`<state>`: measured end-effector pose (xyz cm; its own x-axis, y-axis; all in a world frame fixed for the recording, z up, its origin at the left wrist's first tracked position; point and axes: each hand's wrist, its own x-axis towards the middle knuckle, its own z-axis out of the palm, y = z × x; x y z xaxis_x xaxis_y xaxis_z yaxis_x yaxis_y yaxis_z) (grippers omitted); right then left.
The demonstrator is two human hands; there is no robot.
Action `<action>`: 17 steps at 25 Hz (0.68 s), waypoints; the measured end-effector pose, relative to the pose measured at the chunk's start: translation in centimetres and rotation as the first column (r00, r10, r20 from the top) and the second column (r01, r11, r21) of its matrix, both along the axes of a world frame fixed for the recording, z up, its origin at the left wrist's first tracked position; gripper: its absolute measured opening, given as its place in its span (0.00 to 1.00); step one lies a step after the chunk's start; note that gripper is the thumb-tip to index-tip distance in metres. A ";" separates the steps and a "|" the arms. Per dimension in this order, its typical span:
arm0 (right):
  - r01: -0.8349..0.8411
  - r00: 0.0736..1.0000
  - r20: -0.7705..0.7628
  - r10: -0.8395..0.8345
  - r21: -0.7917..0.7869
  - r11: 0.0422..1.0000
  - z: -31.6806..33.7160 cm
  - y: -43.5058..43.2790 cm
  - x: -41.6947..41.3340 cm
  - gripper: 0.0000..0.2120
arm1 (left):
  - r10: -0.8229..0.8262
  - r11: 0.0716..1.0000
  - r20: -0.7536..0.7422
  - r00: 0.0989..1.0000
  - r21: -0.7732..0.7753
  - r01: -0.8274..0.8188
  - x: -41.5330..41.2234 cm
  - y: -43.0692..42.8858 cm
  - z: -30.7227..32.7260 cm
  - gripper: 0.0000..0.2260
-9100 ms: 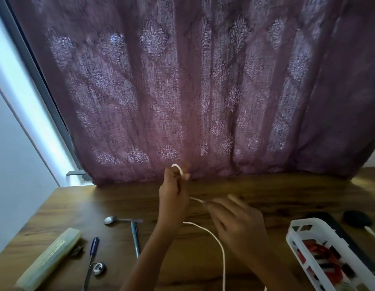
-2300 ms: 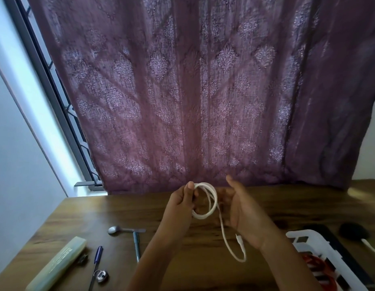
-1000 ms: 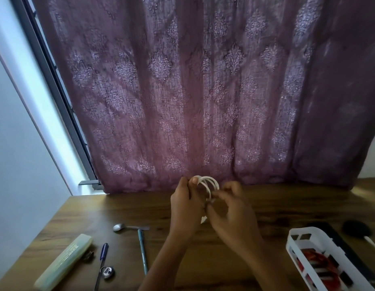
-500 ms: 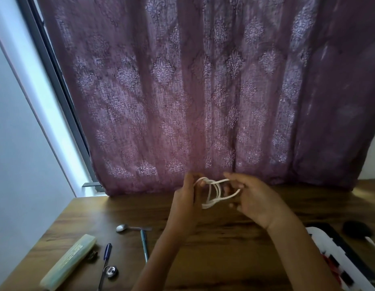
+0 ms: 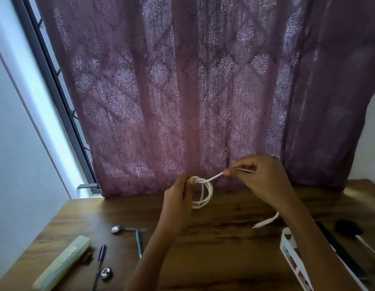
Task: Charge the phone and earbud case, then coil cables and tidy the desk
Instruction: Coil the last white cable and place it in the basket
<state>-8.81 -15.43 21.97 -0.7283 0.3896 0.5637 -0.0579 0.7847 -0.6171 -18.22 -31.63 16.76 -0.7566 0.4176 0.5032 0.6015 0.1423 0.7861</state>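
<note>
1. White cable [image 5: 210, 191], wound into a small coil, is held up above the desk [image 5: 224, 248] at centre, in front of the purple curtain [image 5: 182, 91].
2. The left hand [image 5: 178, 199] has the coil by its top. The thumb is clamped over the loops and the fingers are curled in behind.
3. The right hand [image 5: 260, 178] pinches a strand coming out of the top of the coil. It is drawn up and to the right, taut between the two hands.
4. The plug [image 5: 263, 223] peeks out by the right forearm, low over the wood. Can't tell if it touches.
5. Near right is the basket [image 5: 286, 246], white slotted plastic, half behind the forearm and cut off by the frame. There's something red [image 5: 293, 264] inside, too hidden to name.
6. A dark slab [image 5: 340, 250] lies just beyond the basket's far side. Right of that is a black round lump [image 5: 347, 226] with a white lead [image 5: 369, 247].
7. Near left, a pale green case [image 5: 62, 263] lies shut, so its contents are out of sight.
8. Between the case and the left arm lie a spoon [image 5: 127, 229], a teal pen [image 5: 139, 243], a blue pen [image 5: 101, 254] and a small round metal piece [image 5: 105, 272].
</note>
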 end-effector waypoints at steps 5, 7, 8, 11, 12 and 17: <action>-0.151 0.988 -0.073 0.133 -0.455 0.878 -1.7 -0.3 -0.2 0.10 | -0.196 0.961 0.318 0.928 0.249 0.118 1.2 0.6 1.0 0.14; -0.169 0.981 -0.073 0.179 -0.778 0.606 -3.1 -1.3 -0.7 0.09 | -0.281 0.932 0.385 0.879 0.328 0.154 2.0 1.2 0.9 0.16; -0.185 0.970 -0.088 0.226 -0.872 0.453 -3.6 -1.9 -0.9 0.07 | -0.311 0.917 0.418 0.853 0.366 0.155 2.1 1.4 0.7 0.17; -0.239 0.937 -0.178 0.299 -0.955 0.179 -3.9 -2.8 -0.8 0.07 | -0.351 0.897 0.484 0.802 0.419 0.140 2.0 1.9 -0.1 0.16; -0.230 0.943 -0.178 0.283 -0.960 0.162 -3.9 -2.7 -0.8 0.08 | -0.339 0.908 0.465 0.818 0.390 0.154 2.0 1.8 -0.2 0.14; -0.175 0.968 -0.109 0.227 -0.939 0.295 -4.3 -1.9 -1.1 0.09 | -0.364 0.930 0.558 0.746 0.175 0.322 1.6 1.2 0.7 0.09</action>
